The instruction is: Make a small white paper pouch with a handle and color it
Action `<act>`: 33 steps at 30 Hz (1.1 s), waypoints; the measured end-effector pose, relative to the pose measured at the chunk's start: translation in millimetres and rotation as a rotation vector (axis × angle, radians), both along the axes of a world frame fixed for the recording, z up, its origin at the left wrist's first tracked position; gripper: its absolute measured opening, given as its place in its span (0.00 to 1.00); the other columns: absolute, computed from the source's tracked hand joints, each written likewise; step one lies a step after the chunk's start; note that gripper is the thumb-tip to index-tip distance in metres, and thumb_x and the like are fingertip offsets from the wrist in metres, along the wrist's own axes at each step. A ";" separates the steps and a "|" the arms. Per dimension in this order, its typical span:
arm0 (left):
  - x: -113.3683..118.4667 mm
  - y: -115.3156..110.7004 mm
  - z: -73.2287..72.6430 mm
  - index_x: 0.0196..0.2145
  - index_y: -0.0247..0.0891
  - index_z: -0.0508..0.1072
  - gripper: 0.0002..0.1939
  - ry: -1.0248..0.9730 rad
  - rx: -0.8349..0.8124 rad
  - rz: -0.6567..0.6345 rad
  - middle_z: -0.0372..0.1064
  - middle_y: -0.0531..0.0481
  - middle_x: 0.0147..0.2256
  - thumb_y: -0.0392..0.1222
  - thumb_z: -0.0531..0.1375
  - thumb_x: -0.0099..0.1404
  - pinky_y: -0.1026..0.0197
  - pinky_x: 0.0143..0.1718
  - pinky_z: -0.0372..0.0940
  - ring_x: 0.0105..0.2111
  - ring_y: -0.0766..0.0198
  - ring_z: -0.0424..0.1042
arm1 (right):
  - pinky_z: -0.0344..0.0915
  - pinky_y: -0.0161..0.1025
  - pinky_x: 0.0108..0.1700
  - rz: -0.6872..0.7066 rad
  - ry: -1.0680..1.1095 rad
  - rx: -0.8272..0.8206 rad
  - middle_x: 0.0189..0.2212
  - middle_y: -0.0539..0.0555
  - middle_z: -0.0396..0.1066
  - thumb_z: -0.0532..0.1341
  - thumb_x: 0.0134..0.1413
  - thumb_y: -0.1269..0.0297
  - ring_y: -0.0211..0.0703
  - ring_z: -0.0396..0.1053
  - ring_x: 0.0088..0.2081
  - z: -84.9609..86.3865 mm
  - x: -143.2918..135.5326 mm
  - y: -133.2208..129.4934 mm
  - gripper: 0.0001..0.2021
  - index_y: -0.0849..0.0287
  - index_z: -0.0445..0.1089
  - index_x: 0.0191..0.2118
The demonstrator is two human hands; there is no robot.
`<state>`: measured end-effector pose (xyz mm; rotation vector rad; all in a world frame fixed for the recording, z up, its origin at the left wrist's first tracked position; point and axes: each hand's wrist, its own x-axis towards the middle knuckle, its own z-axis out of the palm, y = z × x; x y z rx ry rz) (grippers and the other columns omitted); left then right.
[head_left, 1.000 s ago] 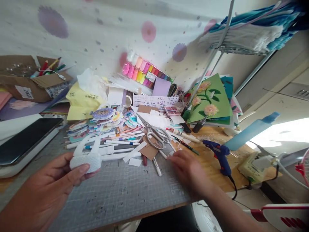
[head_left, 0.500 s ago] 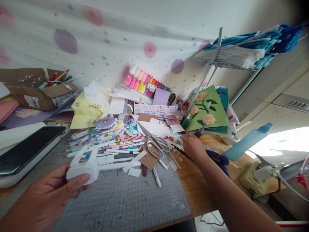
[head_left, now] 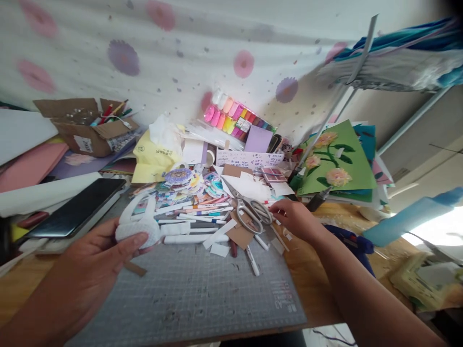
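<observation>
On the left, my left hand point(head_left: 104, 260) pinches a white, textured rabbit-head shape point(head_left: 139, 231) with two long ears between thumb and fingers. It is held up above the cutting mat point(head_left: 202, 299). My right hand point(head_left: 294, 219) is stretched to the far right of the pile, its fingers bent down and drawn together. What lies between those fingertips is hidden. Just left of them are silver scissors point(head_left: 249, 212), lying across brown card point(head_left: 241, 236) and paper scraps. Several markers point(head_left: 202, 212) lie in the middle, and a white pen point(head_left: 252, 260) rests apart on the mat.
A black phone point(head_left: 77, 207) lies at left, with a cardboard box point(head_left: 85, 137) behind it. Coloured clay packs point(head_left: 238, 118) lean at the back. At right are a green flower card point(head_left: 336, 159), a blue glue gun point(head_left: 350, 241) and a blue bottle point(head_left: 412, 219).
The view has turned left, so the scene sits further right. My right hand has drawn in closer to the scissors handles. My left hand still holds the white rabbit-head shape.
</observation>
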<state>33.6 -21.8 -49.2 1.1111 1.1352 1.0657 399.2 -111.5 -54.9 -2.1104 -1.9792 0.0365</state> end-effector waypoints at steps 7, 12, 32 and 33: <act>-20.1 1.7 21.5 0.31 0.38 0.75 0.10 -0.023 0.047 0.028 0.74 0.56 0.28 0.39 0.69 0.48 0.73 0.30 0.69 0.30 0.68 0.70 | 0.65 0.38 0.41 0.395 0.154 0.131 0.39 0.56 0.71 0.55 0.58 0.67 0.43 0.68 0.40 3.2 -66.6 -8.9 0.09 0.56 0.72 0.39; -38.3 5.2 27.5 0.32 0.37 0.75 0.08 -0.049 0.106 0.095 0.72 0.56 0.32 0.36 0.67 0.52 0.68 0.33 0.70 0.33 0.68 0.68 | 0.63 0.48 0.47 0.508 -0.018 0.033 0.45 0.58 0.67 0.61 0.54 0.61 0.52 0.63 0.47 3.5 -94.7 9.2 0.14 0.55 0.70 0.47; -24.4 -6.9 3.5 0.29 0.38 0.75 0.10 0.065 -0.196 -0.068 0.74 0.55 0.24 0.39 0.69 0.47 0.66 0.29 0.66 0.26 0.65 0.70 | 0.65 0.42 0.46 0.456 0.111 0.092 0.42 0.58 0.74 0.54 0.55 0.74 0.47 0.69 0.44 -8.7 -123.3 24.8 0.13 0.60 0.72 0.42; -20.4 -12.1 -0.7 0.28 0.39 0.75 0.09 0.029 -0.245 -0.117 0.74 0.56 0.24 0.40 0.69 0.48 0.66 0.29 0.67 0.26 0.65 0.70 | 0.66 0.41 0.44 0.418 0.117 0.083 0.38 0.57 0.74 0.54 0.55 0.73 0.46 0.69 0.41 -5.9 -110.0 28.2 0.11 0.59 0.73 0.39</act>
